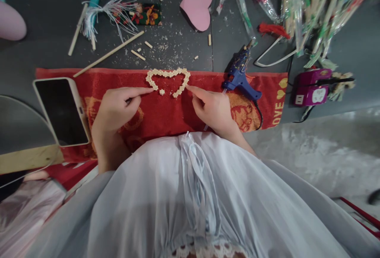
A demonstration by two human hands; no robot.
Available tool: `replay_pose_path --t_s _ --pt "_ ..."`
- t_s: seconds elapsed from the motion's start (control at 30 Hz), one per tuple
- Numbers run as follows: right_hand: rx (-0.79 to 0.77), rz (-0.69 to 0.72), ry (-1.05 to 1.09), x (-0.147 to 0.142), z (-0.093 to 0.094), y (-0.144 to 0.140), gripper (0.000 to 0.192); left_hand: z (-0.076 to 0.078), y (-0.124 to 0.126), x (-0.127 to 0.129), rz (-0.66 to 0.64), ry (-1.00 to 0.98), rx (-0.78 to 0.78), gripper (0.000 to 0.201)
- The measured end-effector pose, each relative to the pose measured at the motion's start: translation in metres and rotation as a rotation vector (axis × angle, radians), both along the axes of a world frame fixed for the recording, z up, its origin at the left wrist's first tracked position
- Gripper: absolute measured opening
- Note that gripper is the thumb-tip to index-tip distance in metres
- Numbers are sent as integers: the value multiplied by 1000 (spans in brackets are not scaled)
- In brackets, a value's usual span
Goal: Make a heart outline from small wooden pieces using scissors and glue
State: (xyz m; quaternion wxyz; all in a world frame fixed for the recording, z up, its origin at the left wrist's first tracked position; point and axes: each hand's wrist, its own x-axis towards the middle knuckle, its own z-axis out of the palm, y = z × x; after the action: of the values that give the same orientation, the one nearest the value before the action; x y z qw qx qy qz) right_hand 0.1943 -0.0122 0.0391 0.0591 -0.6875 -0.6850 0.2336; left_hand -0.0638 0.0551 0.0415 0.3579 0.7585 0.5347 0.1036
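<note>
A heart outline (168, 74) made of small cream-coloured pieces lies on a red towel (166, 119). Its lower end is broken by a gap, where one separate small cluster (162, 92) sits. My left hand (117, 105) stretches its index finger to the outline's left side, the tip at or against it. From the right, my right hand (212, 107) points its index finger at the opposite side, also at or touching the pieces. The other fingers of both hands are curled, and I see nothing held in either. A blue glue gun (242, 79) lies right of my right hand.
A phone (63, 111) rests on the towel's left end. Beyond the towel are a thin stick (109, 52), white strings (109, 10), a pink heart shape (198, 6) and several cut bits. At right stand a purple power socket (313, 86) and wrapped sticks (320, 8).
</note>
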Motion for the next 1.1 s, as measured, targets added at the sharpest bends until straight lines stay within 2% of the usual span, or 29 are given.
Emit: replay_pose_path --t_s 0.37,0.63,0.93,1.1 --pt "-17 -2 7 0 1 0 50 -4 1 -3 -5 -15 0 43" --pt "-33 -6 14 0 2 1 50 -1 -1 0 -1 1 -5 43" --pt "-30 -10 16 0 3 0 50 6 0 1 -8 54 -79 43" --pt "-16 -10 15 0 3 0 50 1 0 -1 -18 20 -35 42"
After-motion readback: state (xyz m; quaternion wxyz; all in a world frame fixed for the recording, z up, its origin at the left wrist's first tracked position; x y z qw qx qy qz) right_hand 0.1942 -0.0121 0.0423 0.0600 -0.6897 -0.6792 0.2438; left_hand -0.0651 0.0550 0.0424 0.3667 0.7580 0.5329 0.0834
